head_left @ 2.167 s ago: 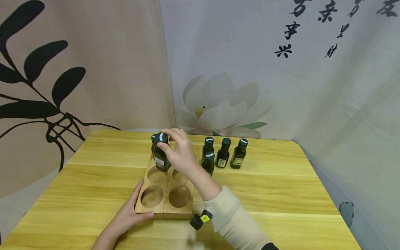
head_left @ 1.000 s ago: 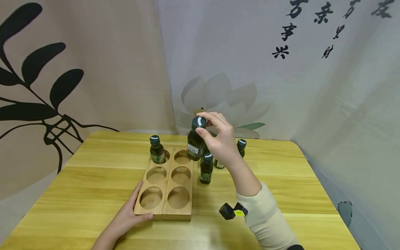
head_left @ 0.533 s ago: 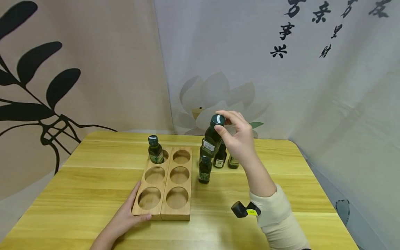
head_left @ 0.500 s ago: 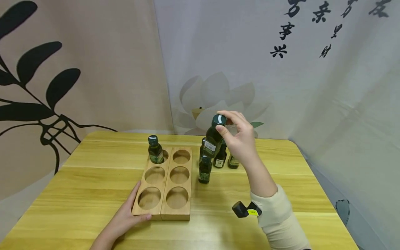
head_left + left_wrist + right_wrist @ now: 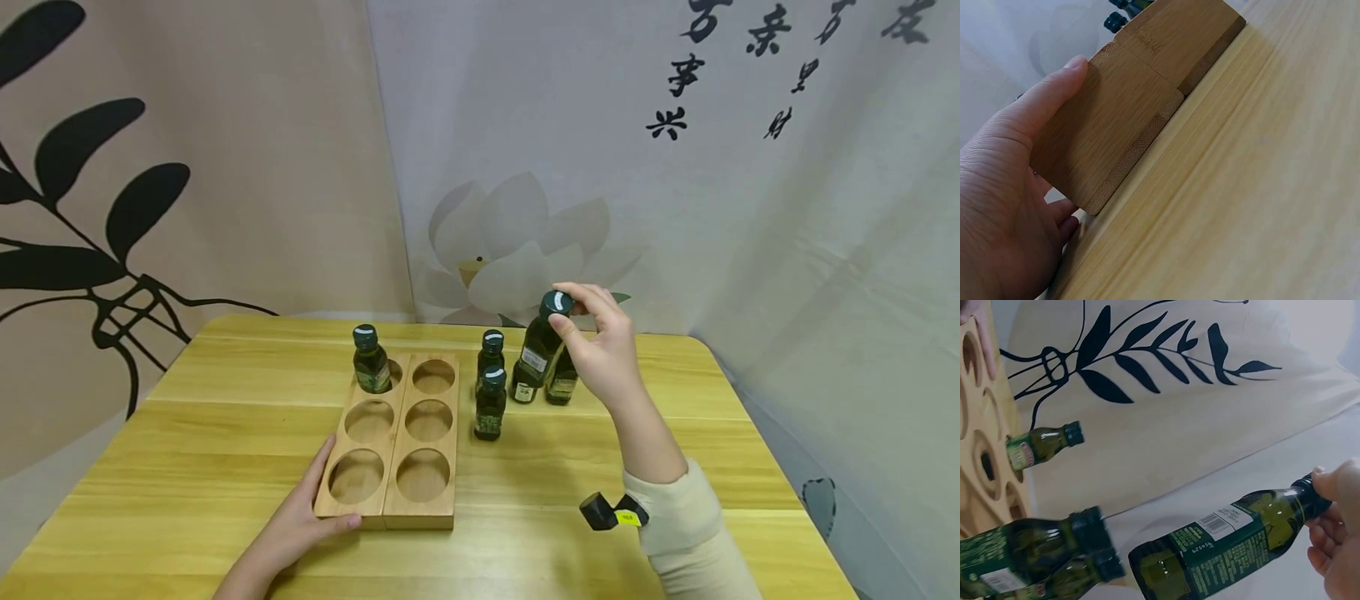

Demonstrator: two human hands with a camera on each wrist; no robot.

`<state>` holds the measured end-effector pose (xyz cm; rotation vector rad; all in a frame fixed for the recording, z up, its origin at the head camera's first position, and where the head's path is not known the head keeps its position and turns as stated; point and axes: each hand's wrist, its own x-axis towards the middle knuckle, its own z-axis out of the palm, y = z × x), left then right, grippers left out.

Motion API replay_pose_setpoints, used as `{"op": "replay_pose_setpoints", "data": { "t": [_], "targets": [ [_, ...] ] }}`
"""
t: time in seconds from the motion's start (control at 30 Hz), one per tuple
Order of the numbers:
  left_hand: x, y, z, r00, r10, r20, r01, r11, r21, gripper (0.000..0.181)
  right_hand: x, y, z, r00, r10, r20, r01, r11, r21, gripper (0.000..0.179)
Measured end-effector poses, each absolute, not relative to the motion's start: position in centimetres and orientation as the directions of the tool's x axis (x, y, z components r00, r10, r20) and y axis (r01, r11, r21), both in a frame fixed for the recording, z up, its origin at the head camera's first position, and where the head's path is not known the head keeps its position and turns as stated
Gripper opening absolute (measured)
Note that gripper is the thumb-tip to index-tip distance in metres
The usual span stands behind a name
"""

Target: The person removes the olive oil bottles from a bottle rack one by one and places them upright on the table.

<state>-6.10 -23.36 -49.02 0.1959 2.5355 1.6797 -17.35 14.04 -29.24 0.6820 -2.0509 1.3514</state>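
My right hand (image 5: 606, 354) pinches the dark cap of a green glass olive oil bottle (image 5: 535, 354) between thumb and fingers. In the right wrist view the held bottle (image 5: 1225, 550) shows a green label with a barcode. It hangs tilted above the table, in front of other bottles. Thumb on the front face and fingers along the left side, my left hand (image 5: 300, 521) grips the near left corner of a wooden holder (image 5: 388, 454) with round recesses. A similar bottle (image 5: 372, 368) stands in the holder's far left recess. The holder's other recesses hold nothing.
Right of the holder, a small bottle (image 5: 490, 410) stands in front of another bottle (image 5: 490, 358). Partly behind the held bottle are a bottle with a pale label (image 5: 523, 392) and a further bottle (image 5: 562, 383). A printed cloth (image 5: 517, 167) hangs beyond the table (image 5: 585, 458).
My right hand has carried the held bottle from above the holder to the right, and most recently lower, over the standing bottles. My left hand has kept its hold on the holder.
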Motion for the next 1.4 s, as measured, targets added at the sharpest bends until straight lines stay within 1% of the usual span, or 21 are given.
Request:
{"op": "replay_pose_setpoints", "data": {
  "t": [0.13,0.33,0.63,0.83,1.1,1.4],
  "targets": [
    [-6.0,-23.3,-49.0,-0.988,0.152,-0.011,0.052,0.404,0.913,0.116,-17.5,14.4,-30.4,-0.726,-0.090,0.682,-0.657,0.382,-0.650,0.030],
    [-6.0,-23.3,-48.9,-0.987,0.159,-0.004,0.056,0.368,0.928,0.117,-17.7,14.7,-32.1,-0.743,-0.081,0.664,-0.636,0.394,-0.664,0.031],
    [-6.1,-23.3,-48.6,-0.986,0.164,-0.010,0.049,0.357,0.933,0.117,-18.0,14.9,-34.7,-0.780,-0.067,0.622,-0.591,0.402,-0.699,0.030],
    [-6.2,-23.4,-49.0,-0.987,0.160,-0.020,0.039,0.356,0.934,0.116,-18.1,14.7,-36.4,-0.788,-0.056,0.613,-0.577,0.415,-0.703,0.031],
    [-6.3,-23.5,-49.4,-0.986,0.166,-0.007,0.046,0.314,0.948,0.115,-18.1,14.5,-38.4,-0.808,-0.038,0.588,-0.550,0.409,-0.728,0.032],
    [-6.3,-23.6,-49.4,-0.987,0.163,-0.012,0.044,0.333,0.942,0.115,-18.2,14.5,-40.6,-0.808,-0.066,0.586,-0.553,0.430,-0.714,0.033]
  ]
}}
